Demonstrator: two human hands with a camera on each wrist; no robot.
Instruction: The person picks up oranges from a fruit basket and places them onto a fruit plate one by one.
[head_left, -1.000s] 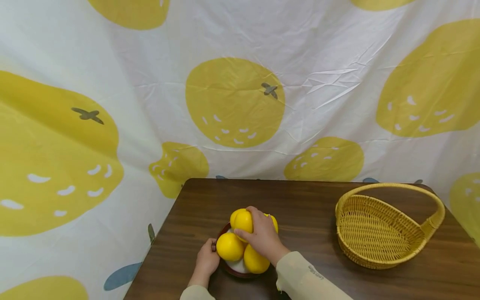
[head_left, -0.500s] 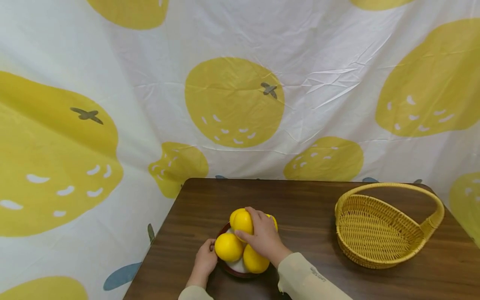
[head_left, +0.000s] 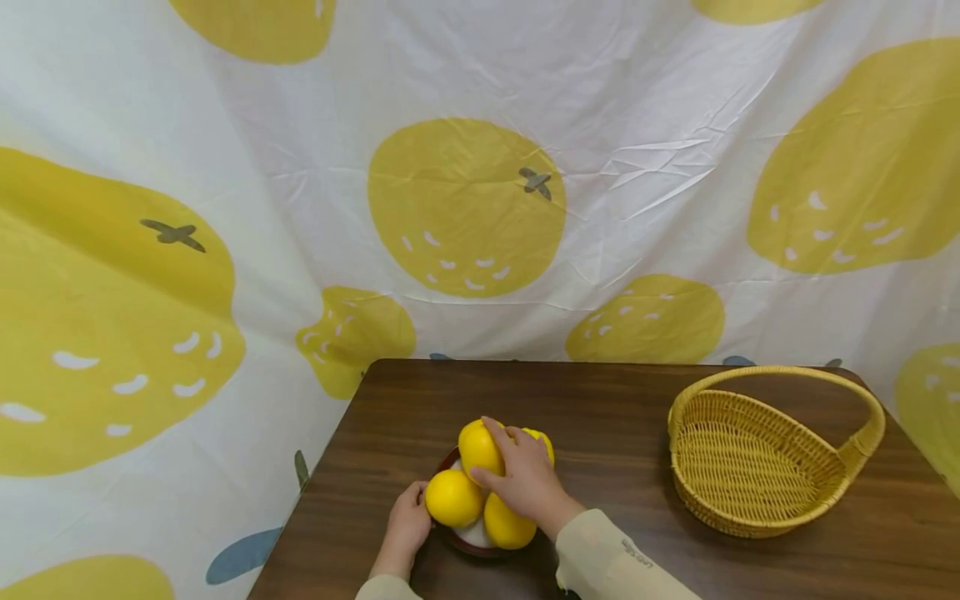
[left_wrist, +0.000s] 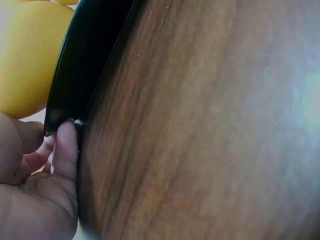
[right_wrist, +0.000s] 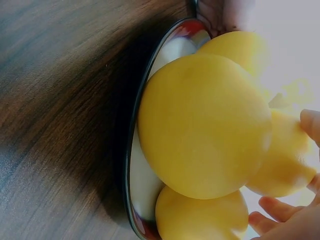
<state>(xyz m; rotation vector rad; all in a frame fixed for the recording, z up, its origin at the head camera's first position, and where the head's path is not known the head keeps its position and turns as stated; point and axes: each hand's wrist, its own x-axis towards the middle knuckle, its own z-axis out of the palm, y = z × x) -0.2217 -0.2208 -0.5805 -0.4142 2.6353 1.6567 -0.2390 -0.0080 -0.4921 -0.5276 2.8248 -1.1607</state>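
A dark-rimmed bowl with a pale inside (head_left: 480, 550) stands on the table, heaped with several smooth yellow lemons. My left hand (head_left: 408, 521) pinches its left edge; in the left wrist view a fingertip (left_wrist: 66, 145) lies against the dark outer wall (left_wrist: 85, 60). My right hand (head_left: 528, 475) reaches over the heap and holds the top lemon (head_left: 478, 447) between thumb and fingers. Below that are a front-left lemon (head_left: 453, 497) and a front-right lemon (head_left: 508, 525), with another lemon (head_left: 542, 440) partly hidden behind the right hand. A large lemon (right_wrist: 205, 125) fills the middle of the right wrist view.
A yellow wicker basket (head_left: 750, 467) with a tall arched handle stands on the right of the dark wooden table (head_left: 600, 400). Behind the table's far edge hangs a white cloth (head_left: 637, 208) printed with big lemons.
My right hand and the top lemon have shifted slightly to the left, covering more of the fruit behind. The front-left lemon has edged left too. My left hand keeps its place at the bowl.
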